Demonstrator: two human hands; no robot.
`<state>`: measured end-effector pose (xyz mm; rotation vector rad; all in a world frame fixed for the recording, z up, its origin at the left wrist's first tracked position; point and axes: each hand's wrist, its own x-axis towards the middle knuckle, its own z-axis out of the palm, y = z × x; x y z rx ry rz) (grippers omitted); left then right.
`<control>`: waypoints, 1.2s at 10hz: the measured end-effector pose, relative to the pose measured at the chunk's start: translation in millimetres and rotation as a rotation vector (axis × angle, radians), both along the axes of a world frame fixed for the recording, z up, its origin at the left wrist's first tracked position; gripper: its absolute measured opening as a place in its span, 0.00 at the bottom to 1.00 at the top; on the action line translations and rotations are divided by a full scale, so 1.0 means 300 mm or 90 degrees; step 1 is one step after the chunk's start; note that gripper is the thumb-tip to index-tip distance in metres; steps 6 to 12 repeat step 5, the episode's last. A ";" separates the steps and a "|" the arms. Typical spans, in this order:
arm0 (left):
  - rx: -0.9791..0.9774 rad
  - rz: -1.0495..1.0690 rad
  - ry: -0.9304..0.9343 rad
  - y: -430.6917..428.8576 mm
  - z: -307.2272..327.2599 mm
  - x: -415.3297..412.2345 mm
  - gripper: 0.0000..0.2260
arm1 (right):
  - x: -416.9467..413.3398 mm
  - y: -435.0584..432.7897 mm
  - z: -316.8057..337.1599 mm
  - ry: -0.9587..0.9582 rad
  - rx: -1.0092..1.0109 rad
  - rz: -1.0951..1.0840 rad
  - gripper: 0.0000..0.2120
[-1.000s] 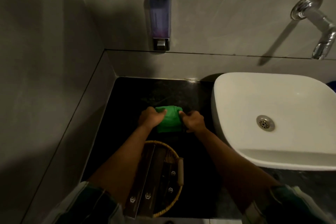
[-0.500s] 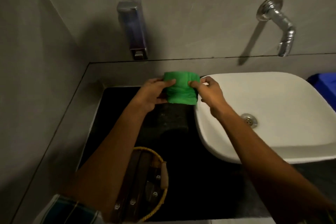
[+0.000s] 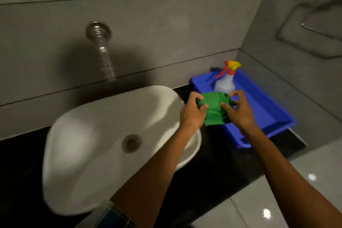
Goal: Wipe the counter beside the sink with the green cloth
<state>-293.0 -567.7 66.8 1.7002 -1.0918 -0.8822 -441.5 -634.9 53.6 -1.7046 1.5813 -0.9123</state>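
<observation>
A folded green cloth (image 3: 215,109) is held in the air between both hands, over the near left edge of a blue tray (image 3: 266,109). My left hand (image 3: 192,111) grips its left side and my right hand (image 3: 238,111) pinches its right side. The white sink basin (image 3: 103,140) lies to the left of the hands. The dark counter (image 3: 218,155) runs under my forearms, between the basin and the tray. The view is blurred by motion.
A spray bottle (image 3: 224,82) with a red and yellow head stands in the blue tray at the back right. A chrome tap (image 3: 103,55) juts from the grey wall above the basin. A grey side wall closes the right end.
Both hands lifted the cloth off the counter left of the sink and carried it rightward across the basin to the tray side. The view swung right with them.
</observation>
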 end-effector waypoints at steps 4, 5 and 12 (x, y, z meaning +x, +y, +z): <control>0.328 -0.372 -0.517 -0.364 -0.268 -0.550 0.22 | -0.491 -0.299 -0.308 0.427 0.142 0.173 0.13; 0.301 -0.364 -0.631 -0.358 -0.269 -0.519 0.23 | -0.470 -0.329 -0.279 0.602 0.118 0.159 0.14; 0.301 -0.364 -0.631 -0.358 -0.269 -0.519 0.23 | -0.470 -0.329 -0.279 0.602 0.118 0.159 0.14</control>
